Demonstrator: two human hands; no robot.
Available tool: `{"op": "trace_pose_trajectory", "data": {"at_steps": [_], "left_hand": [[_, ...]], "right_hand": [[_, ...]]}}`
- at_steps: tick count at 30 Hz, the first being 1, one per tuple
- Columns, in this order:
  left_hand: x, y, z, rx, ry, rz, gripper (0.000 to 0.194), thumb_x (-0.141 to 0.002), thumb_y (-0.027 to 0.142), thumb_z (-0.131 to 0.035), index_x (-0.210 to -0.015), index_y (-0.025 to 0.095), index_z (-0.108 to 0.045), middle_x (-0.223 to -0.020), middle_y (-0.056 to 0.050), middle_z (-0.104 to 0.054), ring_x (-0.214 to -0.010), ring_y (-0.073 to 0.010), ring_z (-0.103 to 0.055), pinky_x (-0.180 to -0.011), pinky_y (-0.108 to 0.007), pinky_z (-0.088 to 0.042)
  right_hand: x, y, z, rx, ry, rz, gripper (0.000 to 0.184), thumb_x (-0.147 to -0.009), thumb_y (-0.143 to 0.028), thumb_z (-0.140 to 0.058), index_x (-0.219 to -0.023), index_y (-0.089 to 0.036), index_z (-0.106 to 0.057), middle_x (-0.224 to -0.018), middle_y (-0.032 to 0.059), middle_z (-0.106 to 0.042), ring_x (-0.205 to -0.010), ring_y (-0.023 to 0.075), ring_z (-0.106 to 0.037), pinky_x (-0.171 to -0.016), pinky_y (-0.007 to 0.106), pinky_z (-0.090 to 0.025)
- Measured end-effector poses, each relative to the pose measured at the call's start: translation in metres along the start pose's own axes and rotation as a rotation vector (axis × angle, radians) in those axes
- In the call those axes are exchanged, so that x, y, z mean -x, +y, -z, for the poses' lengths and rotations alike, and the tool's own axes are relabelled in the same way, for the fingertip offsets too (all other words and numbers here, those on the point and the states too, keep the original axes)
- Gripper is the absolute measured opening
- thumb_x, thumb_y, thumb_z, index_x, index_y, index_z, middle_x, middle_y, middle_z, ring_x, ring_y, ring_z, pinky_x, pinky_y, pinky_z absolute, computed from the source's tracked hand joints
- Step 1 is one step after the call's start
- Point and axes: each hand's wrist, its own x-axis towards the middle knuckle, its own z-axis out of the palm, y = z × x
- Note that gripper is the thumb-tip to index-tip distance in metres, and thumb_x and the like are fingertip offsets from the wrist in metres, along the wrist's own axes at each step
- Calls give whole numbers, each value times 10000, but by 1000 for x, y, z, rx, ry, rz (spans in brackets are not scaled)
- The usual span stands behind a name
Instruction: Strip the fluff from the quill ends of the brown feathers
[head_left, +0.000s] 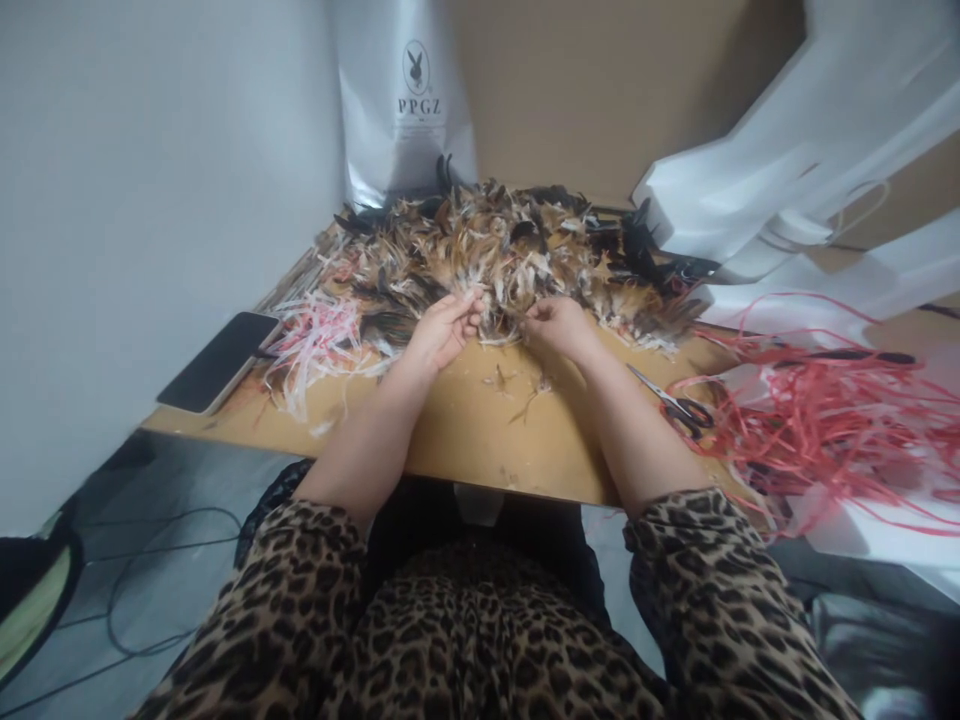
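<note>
A big heap of brown, black and white feathers (502, 245) covers the far half of a tan board (465, 440). My left hand (442, 330) lies at the heap's near edge, fingers curled together and pinching a few feathers. My right hand (559, 325) is a short way to its right, also at the heap's edge, fingers closed on a small tuft of feathers. Both forearms reach across the board in leopard-print sleeves.
Scissors (675, 403) lie on the board right of my right arm. A tangle of red string (825, 420) spreads at the right, pink and white strips (315, 340) at the left. A dark phone (217, 360), a silver bag (409, 100) and white bags (810, 150) surround the heap.
</note>
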Motion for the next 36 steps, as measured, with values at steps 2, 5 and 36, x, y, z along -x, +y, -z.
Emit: {"op": "trace_pose_trajectory", "data": {"at_steps": [2, 5, 36], "left_hand": [[0, -1, 0, -2, -12, -4, 35, -816, 136, -622, -842, 117, -636, -643, 15, -631, -486, -20, -558, -428, -107, -374], [-1, -2, 1, -14, -1, -8, 38, -818, 135, -621, -845, 113, -634, -645, 14, -629, -486, -18, -558, -430, -105, -378], [1, -14, -1, -312, -33, 12, 130, -768, 178, -691, -833, 69, -665, -720, -55, -696, -489, -42, -579, -423, -123, -401]], "right_hand": [[6, 9, 4, 8, -45, 31, 275, -652, -244, -588, -882, -162, -714, -696, 5, -671, -617, 126, -545, -614, 240, -405], [13, 17, 9, -19, -41, 65, 385, -626, -169, -564, -983, -147, -706, -798, 32, -697, -671, 137, -573, -664, 252, -428], [34, -14, 10, 347, -14, 422, 215, -821, -211, -498, -875, -207, -706, -905, 59, -663, -788, 170, -573, -672, 269, -361]]}}
